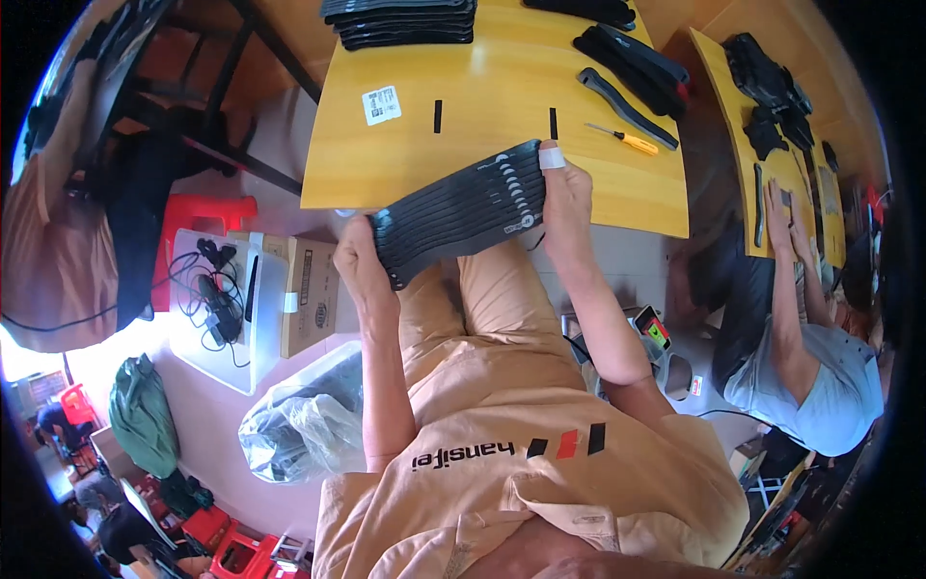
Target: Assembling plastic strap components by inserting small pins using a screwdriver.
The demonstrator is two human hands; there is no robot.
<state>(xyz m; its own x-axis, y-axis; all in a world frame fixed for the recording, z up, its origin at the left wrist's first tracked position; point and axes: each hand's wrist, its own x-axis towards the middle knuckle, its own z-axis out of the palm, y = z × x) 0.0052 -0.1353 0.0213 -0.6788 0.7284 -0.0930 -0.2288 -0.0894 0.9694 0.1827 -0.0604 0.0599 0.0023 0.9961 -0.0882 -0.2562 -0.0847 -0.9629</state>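
Note:
A stack of flat black strips (458,212) hangs in the air over my lap, just off the near edge of the table. The layers are fanned a little, and white crescent-like marks show near the right end. My left hand (365,265) is closed on the stack's left end. Its right end sits in the grip of my right hand (567,198), whose thumb has white tape round its tip. The stack tilts, with the right end higher. What kind of article the strips are, I cannot tell.
On the yellow table (482,87) lie a taller black stack (400,21), a white label (381,105), a yellow-handled screwdriver (627,140) and a curved dark strip (627,106). A plastic bin with cables (217,309) stands left. Another person (805,376) works at the right table.

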